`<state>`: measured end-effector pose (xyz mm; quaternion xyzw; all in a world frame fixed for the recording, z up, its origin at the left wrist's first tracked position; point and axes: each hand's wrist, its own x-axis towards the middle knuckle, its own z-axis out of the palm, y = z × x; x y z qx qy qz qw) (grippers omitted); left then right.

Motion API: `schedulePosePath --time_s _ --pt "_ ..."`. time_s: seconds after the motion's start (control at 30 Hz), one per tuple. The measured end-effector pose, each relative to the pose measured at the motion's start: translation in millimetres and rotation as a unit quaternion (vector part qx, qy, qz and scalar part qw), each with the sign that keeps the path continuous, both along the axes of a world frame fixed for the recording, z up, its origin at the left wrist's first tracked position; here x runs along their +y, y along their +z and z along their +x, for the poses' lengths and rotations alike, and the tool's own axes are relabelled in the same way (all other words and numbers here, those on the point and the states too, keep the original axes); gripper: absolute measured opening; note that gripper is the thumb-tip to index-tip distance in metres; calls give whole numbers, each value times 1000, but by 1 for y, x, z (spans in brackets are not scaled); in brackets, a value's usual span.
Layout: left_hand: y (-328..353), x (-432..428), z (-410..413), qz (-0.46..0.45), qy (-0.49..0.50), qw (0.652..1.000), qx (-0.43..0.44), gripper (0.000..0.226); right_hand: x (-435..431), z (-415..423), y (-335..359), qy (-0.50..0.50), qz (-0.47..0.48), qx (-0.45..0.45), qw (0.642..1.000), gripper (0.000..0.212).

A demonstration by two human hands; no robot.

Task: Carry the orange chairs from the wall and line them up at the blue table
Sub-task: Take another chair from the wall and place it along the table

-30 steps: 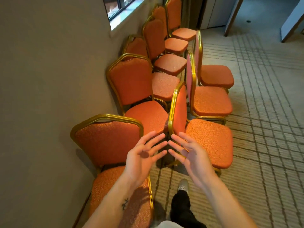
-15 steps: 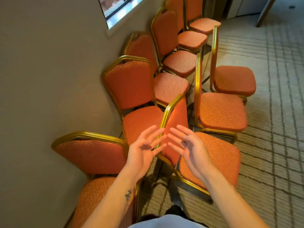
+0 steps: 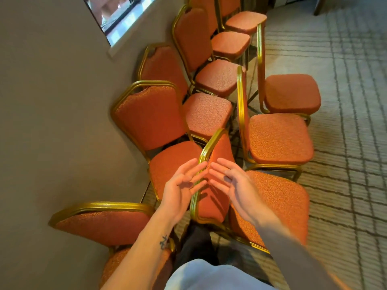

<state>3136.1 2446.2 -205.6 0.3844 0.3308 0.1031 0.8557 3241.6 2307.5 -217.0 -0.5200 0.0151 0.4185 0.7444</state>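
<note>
Head view: looking down along a cluster of orange chairs packed against the wall (image 3: 52, 101), under a window (image 3: 113, 15).
Left hand (image 3: 180, 185): open, fingers spread, holding nothing, poised just left of the backrest top of the nearest chair (image 3: 278, 204).
Right hand (image 3: 234, 183): open too, fingers fanned, just right of that same backrest. The two hands bracketed the gold top rail (image 3: 206, 151). Whether any fingertip had met it, I could not tell.
Nearest chair: stood on the carpet (image 3: 345, 143), side-on to the wall with its seat away from it, all feet down as far as could be seen. Nobody had a grip on it.
Wall row (image 3: 150, 116): a line of chairs backed against the wall, running off toward the far end.
Outer row (image 3: 276, 137): three chairs, counting the nearest, parked in front of the wall row and close against it.
Blue worktop: not in view.
Progress: by my reading, right at the start of a pick-up. The reach was on and the grasp not yet made.
Left to do: grip the backrest, lift, carry to the blue worktop, set it in line, then repeat for the many chairs waiting here.
</note>
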Motion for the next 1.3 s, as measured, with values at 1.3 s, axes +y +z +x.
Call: schedulePosePath --time_s 1.3 --pt "-62 99 171 38 -354 933 61 49 92 40 -56 -137 -254 38 957 53"
